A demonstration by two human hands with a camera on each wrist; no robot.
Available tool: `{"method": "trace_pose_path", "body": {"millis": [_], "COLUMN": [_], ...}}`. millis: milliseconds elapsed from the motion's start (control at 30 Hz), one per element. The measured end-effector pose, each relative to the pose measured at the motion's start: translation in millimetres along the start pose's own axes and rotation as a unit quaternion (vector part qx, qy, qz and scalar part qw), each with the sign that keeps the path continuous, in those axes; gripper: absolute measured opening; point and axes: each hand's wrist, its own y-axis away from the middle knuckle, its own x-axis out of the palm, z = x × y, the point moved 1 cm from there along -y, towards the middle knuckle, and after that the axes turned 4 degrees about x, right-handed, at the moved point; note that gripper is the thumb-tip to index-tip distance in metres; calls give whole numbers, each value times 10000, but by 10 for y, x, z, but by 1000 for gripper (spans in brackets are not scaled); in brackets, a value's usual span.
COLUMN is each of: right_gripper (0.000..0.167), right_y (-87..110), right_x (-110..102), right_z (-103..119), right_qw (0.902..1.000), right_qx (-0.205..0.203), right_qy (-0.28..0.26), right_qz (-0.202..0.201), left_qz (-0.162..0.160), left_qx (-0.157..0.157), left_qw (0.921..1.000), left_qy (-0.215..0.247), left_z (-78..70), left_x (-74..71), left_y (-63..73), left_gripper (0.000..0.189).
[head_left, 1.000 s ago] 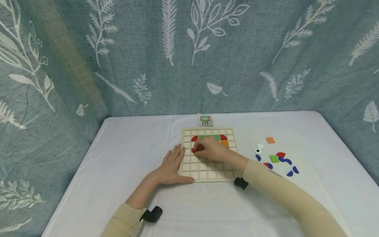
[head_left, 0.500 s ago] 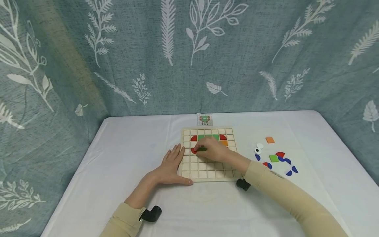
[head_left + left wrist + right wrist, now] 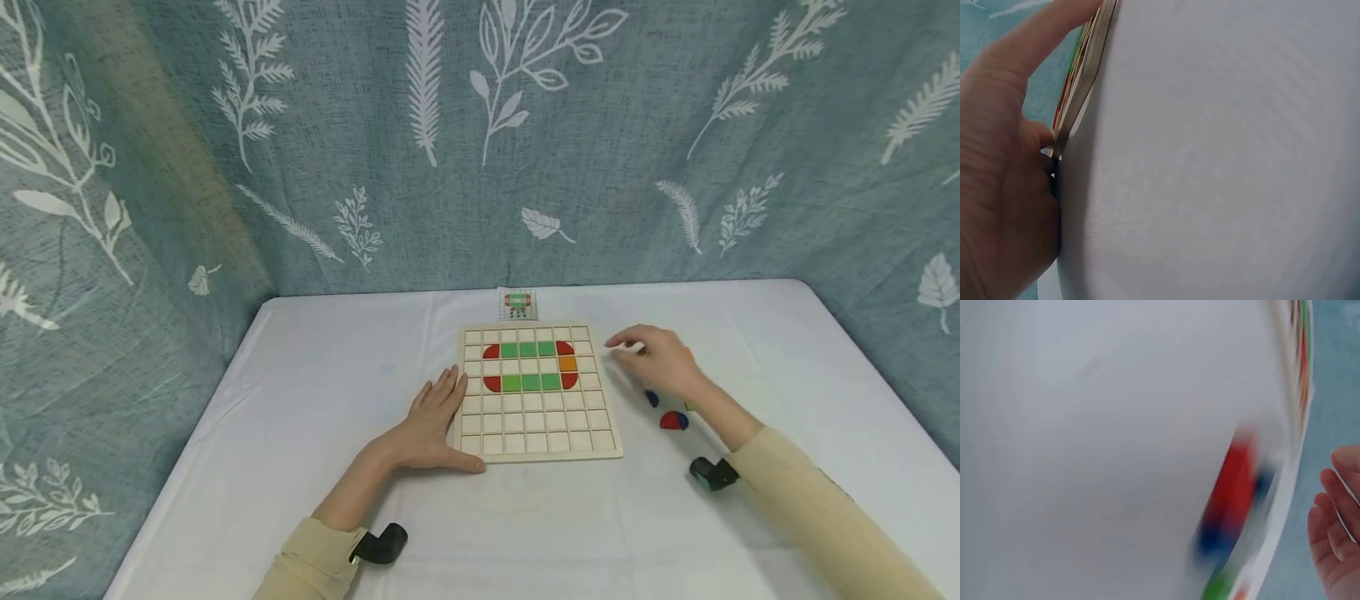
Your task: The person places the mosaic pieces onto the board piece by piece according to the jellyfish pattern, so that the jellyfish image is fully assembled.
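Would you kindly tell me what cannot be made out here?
Head view: fine details of the card, too small.
Head view: most of the green piece, behind the right hand and wrist.
Left wrist view: face of the board, nearly edge-on.
Right wrist view: outline of the red piece, blurred.

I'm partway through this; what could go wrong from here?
The left hand sits at the edge of the board; a push there might shift it and jog the tiles.

In the head view, the right arm mostly hides the green piece, which could get brushed or overlooked.
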Motion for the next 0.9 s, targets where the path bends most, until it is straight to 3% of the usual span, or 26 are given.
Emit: {"method": "trace_pose_path", "body": {"millis": [167, 267, 367, 633, 900], "right_gripper": [27, 33, 36, 31, 29], "right_y": [197, 261, 292, 293, 173], "right_x": [-318, -406, -434, -413, -321], "right_z": [-450, -594, -655, -629, -455], "right_qw": [9955, 9904, 9875, 9894, 9960], "right_qx": [893, 1315, 1483, 1396, 841], "right_qy": [306, 379, 379, 375, 291], "right_qz": [-45, 200, 364, 140, 19], "left_qz": [18, -5, -35, -76, -72], "left_qx": [-68, -18, 81, 149, 76], "left_qw": [9998, 9998, 9997, 9993, 9994], "left_qy": [159, 222, 241, 341, 344], "left_z": [10, 15, 22, 13, -19], "left_x": [-11, -17, -16, -26, -23], "left_y": [23, 40, 48, 53, 17], "left_gripper": [129, 128, 128, 125, 126]}}
